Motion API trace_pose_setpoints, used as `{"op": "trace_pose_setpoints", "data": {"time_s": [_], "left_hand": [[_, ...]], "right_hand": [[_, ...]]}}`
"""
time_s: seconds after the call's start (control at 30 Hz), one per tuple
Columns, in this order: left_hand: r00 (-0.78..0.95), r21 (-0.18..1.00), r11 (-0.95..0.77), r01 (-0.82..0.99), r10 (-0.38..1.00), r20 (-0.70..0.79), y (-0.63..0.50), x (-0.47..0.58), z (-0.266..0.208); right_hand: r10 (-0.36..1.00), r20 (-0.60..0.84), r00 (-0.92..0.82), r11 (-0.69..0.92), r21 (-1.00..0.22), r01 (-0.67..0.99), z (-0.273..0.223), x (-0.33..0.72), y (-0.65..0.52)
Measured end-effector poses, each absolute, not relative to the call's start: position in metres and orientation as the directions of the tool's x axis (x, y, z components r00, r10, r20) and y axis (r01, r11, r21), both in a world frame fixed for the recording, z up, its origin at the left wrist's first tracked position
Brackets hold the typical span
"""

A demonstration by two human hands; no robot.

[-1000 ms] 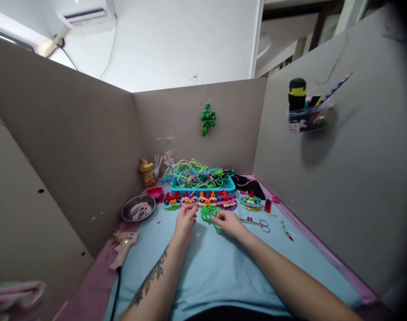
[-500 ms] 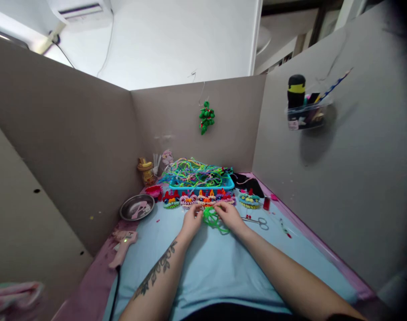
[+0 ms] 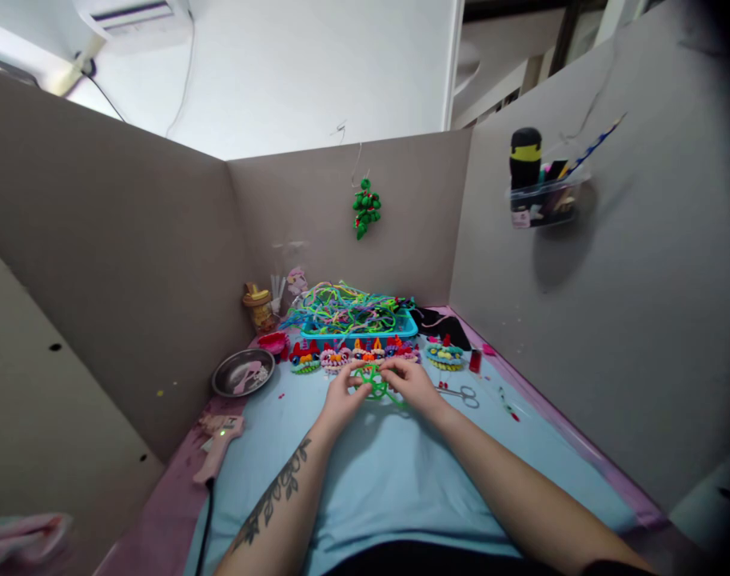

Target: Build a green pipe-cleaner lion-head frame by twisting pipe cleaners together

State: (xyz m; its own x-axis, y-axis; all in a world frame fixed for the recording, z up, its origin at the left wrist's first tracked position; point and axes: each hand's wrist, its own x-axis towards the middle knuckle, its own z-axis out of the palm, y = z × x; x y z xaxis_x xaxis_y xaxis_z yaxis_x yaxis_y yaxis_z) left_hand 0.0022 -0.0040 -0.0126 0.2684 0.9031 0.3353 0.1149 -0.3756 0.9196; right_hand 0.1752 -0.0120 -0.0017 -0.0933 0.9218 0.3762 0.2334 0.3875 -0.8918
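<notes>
A bundle of bright green cord point(image 3: 373, 384) is held up between my two hands, its loops spread out and one strand trailing toward the right. My left hand point(image 3: 342, 396) grips the bundle's left side, thumb below and fingers above. On the other side, my right hand point(image 3: 411, 384) pinches the green cord with thumb and fingertips. Just beyond my hands stands a row of small knitted-looking figures with faces, among them an orange and white one point(image 3: 369, 350) and a teal and yellow one point(image 3: 444, 354). Scissors point(image 3: 464, 394) lie to the right of my right hand.
A blue tray point(image 3: 358, 338) heaped with tangled coloured cords stands behind the figures. On the left are a metal bowl point(image 3: 221, 384) and a pink glue gun point(image 3: 219, 448) with a black cable. Grey panels point(image 3: 341, 208) enclose the table, and a clear box point(image 3: 548, 204) hangs on the right one.
The green cord has been drawn open into wider loops and its hanging part sits higher. My left hand's fingers have spread around it. The view has shifted slightly.
</notes>
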Motion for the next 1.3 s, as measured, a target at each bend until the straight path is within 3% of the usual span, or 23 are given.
{"op": "trace_pose_setpoints", "data": {"time_s": [0.2,0.3,0.43,0.5,0.63,0.77,0.97,1.03,1.13,1.23,1.3], "left_hand": [[0.277,0.877,-0.454,0.154,0.872,0.403,-0.004,0.003,-0.015],[0.277,0.875,-0.455,0.163,0.873,0.403,-0.005,0.003,-0.015],[0.170,0.949,-0.315,0.022,0.936,0.307,-0.001,0.002,-0.014],[0.089,0.964,-0.250,-0.095,0.962,0.258,0.002,0.001,-0.013],[0.043,0.947,-0.195,-0.257,0.976,0.212,0.005,0.000,-0.013],[0.039,0.932,-0.176,-0.316,0.979,0.198,0.005,0.000,-0.013],[-0.006,0.924,-0.161,-0.346,0.986,0.169,0.005,-0.003,-0.010],[0.008,0.925,-0.162,-0.343,0.985,0.175,0.003,-0.002,-0.009],[0.079,0.934,-0.161,-0.320,0.977,0.196,0.000,0.000,-0.007],[0.128,0.944,-0.160,-0.289,0.971,0.203,-0.002,0.002,-0.007],[0.145,0.947,-0.170,-0.273,0.966,0.215,-0.003,0.002,-0.007]], "right_hand": [[0.871,0.446,-0.208,0.486,-0.718,0.498,0.001,0.174,-0.016],[0.856,0.447,-0.259,0.513,-0.674,0.531,0.002,0.170,-0.017],[0.846,0.525,-0.092,0.498,-0.718,0.487,0.002,0.168,-0.020],[0.800,0.598,-0.053,0.522,-0.650,0.553,0.002,0.168,-0.022],[0.776,0.595,-0.210,0.535,-0.443,0.719,-0.002,0.163,-0.024],[0.790,0.542,-0.286,0.539,-0.394,0.744,-0.009,0.158,-0.025],[0.710,0.568,-0.417,0.634,-0.257,0.729,0.000,0.174,-0.025],[0.689,0.572,-0.445,0.678,-0.294,0.674,0.006,0.179,-0.025],[0.745,0.579,-0.331,0.654,-0.534,0.536,0.010,0.180,-0.023],[0.890,0.446,-0.093,0.450,-0.830,0.331,0.008,0.174,-0.018],[0.949,0.310,-0.051,0.314,-0.928,0.201,0.005,0.170,-0.015]]}}
